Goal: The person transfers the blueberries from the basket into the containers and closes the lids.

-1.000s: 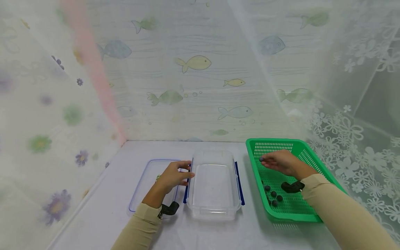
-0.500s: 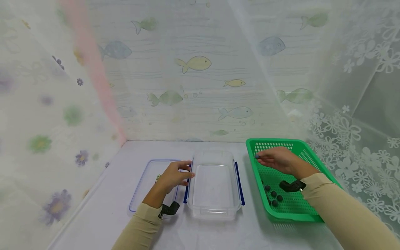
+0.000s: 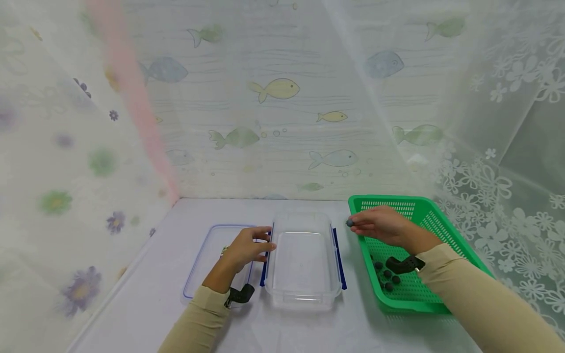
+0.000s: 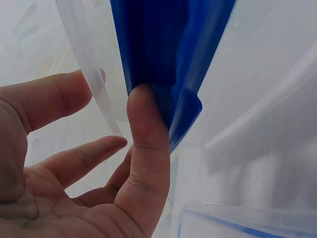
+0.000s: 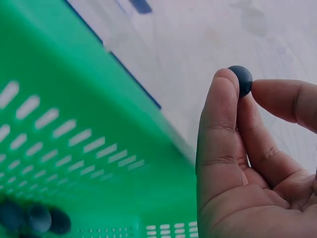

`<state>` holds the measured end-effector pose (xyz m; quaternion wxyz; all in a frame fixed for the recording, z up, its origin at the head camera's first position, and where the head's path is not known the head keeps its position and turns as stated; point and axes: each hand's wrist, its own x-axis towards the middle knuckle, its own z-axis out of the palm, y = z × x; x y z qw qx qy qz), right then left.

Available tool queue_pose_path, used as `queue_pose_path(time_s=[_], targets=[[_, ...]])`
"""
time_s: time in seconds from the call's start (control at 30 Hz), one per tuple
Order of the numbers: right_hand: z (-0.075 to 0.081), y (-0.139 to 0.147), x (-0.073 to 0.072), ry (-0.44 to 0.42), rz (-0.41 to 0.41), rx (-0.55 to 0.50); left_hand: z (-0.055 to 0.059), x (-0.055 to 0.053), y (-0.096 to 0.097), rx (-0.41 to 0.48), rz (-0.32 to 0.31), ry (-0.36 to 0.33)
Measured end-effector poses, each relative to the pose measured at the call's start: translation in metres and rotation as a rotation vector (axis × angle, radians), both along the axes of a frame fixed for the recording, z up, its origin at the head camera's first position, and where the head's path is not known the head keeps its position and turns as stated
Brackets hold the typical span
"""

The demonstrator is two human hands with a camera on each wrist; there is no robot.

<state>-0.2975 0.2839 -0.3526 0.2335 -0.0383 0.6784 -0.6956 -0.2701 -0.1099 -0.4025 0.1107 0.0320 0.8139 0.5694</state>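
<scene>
My right hand [image 3: 381, 226] pinches a small dark blue ball [image 5: 243, 82] between thumb and fingertips, over the left rim of the green basket [image 3: 410, 308]. Several similar dark balls [image 3: 388, 287] lie at the left side of the basket's floor. At the middle of the table stands a clear plastic container [image 3: 302, 267] with blue side latches. My left hand [image 3: 242, 251] holds its left side, the thumb over the rim. In the left wrist view one finger presses against the blue latch [image 4: 153, 44], while the thumb is at the clear wall.
A clear lid [image 3: 198, 260] with a blue rim lies flat left of the container, partly under my left forearm. Behind the table hangs a curtain [image 3: 273, 127] printed with fish; flowered sheets close off both sides.
My right hand has moved left with the ball, from inside the basket to above its left rim. My left hand and the container have stayed in place.
</scene>
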Motion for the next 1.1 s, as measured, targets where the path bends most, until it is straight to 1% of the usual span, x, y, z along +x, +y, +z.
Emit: queue_pose_path(time_s=[0.13, 0.3, 0.43, 0.6, 0.8, 1.0, 1.1], targets=[[0.002, -0.01, 0.002, 0.01, 0.015, 0.025, 0.0, 0.0, 0.0, -0.002, -0.008, 0.005], [0.003, -0.021, 0.003, 0.027, 0.028, 0.043, 0.001, 0.001, 0.0, 0.003, 0.001, 0.004], [0.003, -0.028, 0.004, 0.028, 0.047, 0.046, 0.001, 0.002, 0.001, 0.002, 0.003, 0.004], [0.003, -0.038, 0.006, 0.01, 0.045, 0.038, 0.001, 0.002, 0.001, 0.002, -0.004, 0.009], [-0.001, -0.049, 0.006, -0.001, 0.046, 0.029, 0.002, 0.002, 0.0, 0.005, -0.002, 0.003], [-0.007, -0.056, 0.005, -0.014, 0.059, 0.039, 0.002, 0.001, -0.001, 0.021, -0.016, 0.001], [-0.01, -0.058, 0.005, -0.016, 0.053, 0.041, 0.002, 0.001, -0.001, 0.024, -0.017, -0.003]])
